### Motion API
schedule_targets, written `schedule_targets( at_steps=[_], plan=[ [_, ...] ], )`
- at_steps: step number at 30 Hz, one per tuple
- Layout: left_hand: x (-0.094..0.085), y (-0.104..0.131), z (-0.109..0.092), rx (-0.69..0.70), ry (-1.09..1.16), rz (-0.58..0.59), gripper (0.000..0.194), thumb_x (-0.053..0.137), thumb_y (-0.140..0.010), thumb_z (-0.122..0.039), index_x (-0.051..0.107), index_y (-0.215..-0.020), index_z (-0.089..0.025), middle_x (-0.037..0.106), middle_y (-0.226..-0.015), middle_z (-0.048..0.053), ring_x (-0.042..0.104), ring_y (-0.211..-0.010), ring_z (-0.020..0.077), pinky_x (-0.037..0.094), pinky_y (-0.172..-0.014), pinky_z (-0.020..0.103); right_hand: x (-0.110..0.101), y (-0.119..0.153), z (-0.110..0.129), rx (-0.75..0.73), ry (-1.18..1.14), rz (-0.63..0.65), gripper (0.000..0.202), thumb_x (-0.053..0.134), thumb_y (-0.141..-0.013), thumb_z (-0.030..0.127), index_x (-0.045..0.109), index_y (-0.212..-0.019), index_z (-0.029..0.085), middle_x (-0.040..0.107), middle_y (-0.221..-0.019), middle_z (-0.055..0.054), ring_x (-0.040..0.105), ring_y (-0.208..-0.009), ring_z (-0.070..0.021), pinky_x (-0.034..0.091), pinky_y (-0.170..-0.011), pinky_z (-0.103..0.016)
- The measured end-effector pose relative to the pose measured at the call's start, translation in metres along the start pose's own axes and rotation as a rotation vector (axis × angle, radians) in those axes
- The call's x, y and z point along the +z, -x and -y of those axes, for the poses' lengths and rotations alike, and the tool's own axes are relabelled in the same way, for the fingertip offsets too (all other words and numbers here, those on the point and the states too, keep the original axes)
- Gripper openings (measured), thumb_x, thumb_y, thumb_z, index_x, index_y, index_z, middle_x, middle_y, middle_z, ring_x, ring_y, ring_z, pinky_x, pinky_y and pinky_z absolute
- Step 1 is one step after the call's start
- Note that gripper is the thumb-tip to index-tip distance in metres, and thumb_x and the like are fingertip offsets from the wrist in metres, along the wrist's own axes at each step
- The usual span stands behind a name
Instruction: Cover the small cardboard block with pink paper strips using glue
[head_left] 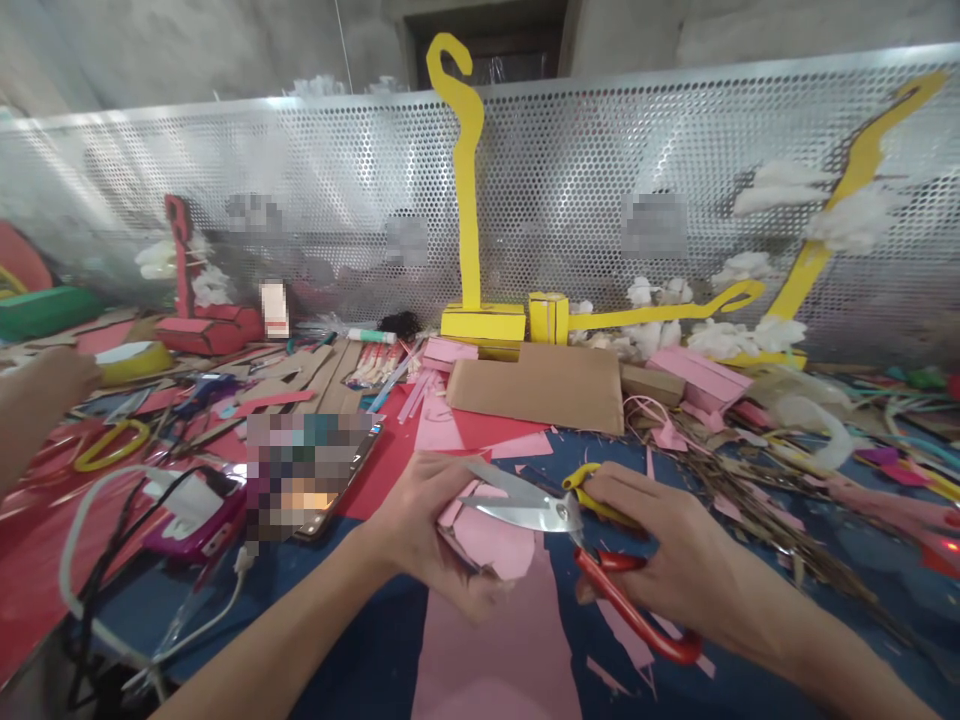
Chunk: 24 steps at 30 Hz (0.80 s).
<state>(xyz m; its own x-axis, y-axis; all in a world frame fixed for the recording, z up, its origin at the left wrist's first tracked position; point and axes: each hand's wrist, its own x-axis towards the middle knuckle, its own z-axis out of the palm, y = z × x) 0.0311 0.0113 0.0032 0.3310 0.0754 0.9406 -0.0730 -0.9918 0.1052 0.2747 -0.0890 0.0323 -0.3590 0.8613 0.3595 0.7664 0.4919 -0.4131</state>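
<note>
My left hand [431, 530] grips a small pink paper-covered piece [499, 545] with a rounded face, its far side hidden by my fingers. In my right hand [652, 530] is a pair of scissors [559, 515] with one yellow and one red handle. The blades are spread apart and point left, over the pink piece and close to my left fingers. Whether they touch the paper, I cannot tell. Below both hands, a wide strip of pink paper [495, 650] lies on the dark blue tabletop, with pink scraps [626, 640] beside it.
Behind my hands stand a cardboard piece [540, 390] and a yellow hook-topped stand [469, 200]. A phone [345, 480], a purple power strip [199, 520] and white cables lie left. Twigs [772, 510] are on the right. Another person's arm [45, 400] reaches in near a tape roll [135, 362].
</note>
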Motion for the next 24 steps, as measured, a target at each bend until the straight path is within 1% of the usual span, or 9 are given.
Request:
schedule_targets(
  at_steps=[2,5,8,10,13,17,20,24],
  plan=[
    [0.000,-0.002,-0.001,-0.012,0.023,0.016,0.056,0.059,-0.059,-0.040,0.063,-0.111,-0.020,0.072,-0.077,0.002,0.069,-0.059,0.0174,0.057,-0.055,0.028,0.000,0.000,-0.001,-0.006,0.016,-0.010,0.029,0.076,-0.078,0.014,0.059,-0.099,0.025,0.068,-0.106,-0.004,0.066,-0.092,-0.0201,0.053,-0.083,-0.030],
    [0.000,-0.004,-0.002,-0.061,0.027,0.050,0.047,0.062,-0.057,-0.041,0.064,-0.099,-0.021,0.071,-0.074,0.002,0.069,-0.059,0.0176,0.058,-0.056,0.027,-0.001,0.000,-0.001,-0.016,0.042,-0.039,0.025,0.072,-0.079,0.013,0.059,-0.097,0.025,0.068,-0.104,-0.004,0.067,-0.090,-0.0201,0.054,-0.080,-0.029],
    [0.000,-0.003,-0.003,-0.059,-0.034,0.014,0.041,0.060,-0.056,-0.041,0.062,-0.091,-0.021,0.068,-0.069,0.000,0.066,-0.054,0.0158,0.057,-0.055,0.027,-0.001,0.000,-0.001,-0.037,0.061,-0.088,0.023,0.068,-0.077,0.011,0.059,-0.094,0.024,0.069,-0.102,-0.005,0.068,-0.088,-0.0198,0.055,-0.076,-0.027],
    [0.000,-0.003,-0.003,-0.051,-0.067,0.006,0.039,0.059,-0.057,-0.040,0.062,-0.091,-0.021,0.068,-0.069,-0.001,0.064,-0.052,0.0143,0.057,-0.056,0.027,-0.001,0.000,-0.002,-0.048,0.066,-0.113,0.023,0.067,-0.077,0.011,0.059,-0.095,0.024,0.069,-0.103,-0.005,0.069,-0.086,-0.0192,0.055,-0.074,-0.026],
    [0.000,-0.003,-0.004,-0.047,-0.101,0.015,0.040,0.060,-0.058,-0.043,0.060,-0.090,-0.021,0.069,-0.072,0.000,0.063,-0.051,0.0141,0.057,-0.059,0.029,0.000,0.001,-0.005,-0.064,0.071,-0.118,0.023,0.066,-0.078,0.011,0.058,-0.096,0.024,0.068,-0.104,-0.005,0.068,-0.085,-0.0184,0.055,-0.074,-0.026],
    [0.000,-0.001,-0.002,-0.047,-0.083,0.026,0.041,0.062,-0.059,-0.047,0.058,-0.090,-0.021,0.068,-0.071,-0.001,0.060,-0.050,0.0130,0.054,-0.054,0.027,0.001,0.001,-0.008,-0.075,0.079,-0.115,0.022,0.064,-0.080,0.010,0.057,-0.095,0.024,0.067,-0.102,-0.005,0.067,-0.086,-0.0179,0.054,-0.073,-0.025],
    [0.000,0.003,0.000,-0.040,-0.097,0.024,0.046,0.062,-0.059,-0.049,0.060,-0.095,-0.021,0.066,-0.070,-0.001,0.059,-0.050,0.0133,0.053,-0.055,0.028,0.000,0.000,-0.007,-0.082,0.084,-0.118,0.020,0.064,-0.079,0.010,0.055,-0.092,0.023,0.066,-0.099,-0.005,0.067,-0.084,-0.0178,0.054,-0.071,-0.025],
    [0.000,0.008,0.002,-0.059,-0.098,0.029,0.048,0.062,-0.057,-0.046,0.061,-0.098,-0.020,0.066,-0.069,-0.001,0.058,-0.050,0.0142,0.053,-0.056,0.029,-0.001,0.000,-0.004,-0.088,0.099,-0.121,0.015,0.064,-0.082,0.013,0.055,-0.091,0.023,0.065,-0.094,-0.004,0.066,-0.082,-0.0178,0.054,-0.068,-0.025]
  ],
)
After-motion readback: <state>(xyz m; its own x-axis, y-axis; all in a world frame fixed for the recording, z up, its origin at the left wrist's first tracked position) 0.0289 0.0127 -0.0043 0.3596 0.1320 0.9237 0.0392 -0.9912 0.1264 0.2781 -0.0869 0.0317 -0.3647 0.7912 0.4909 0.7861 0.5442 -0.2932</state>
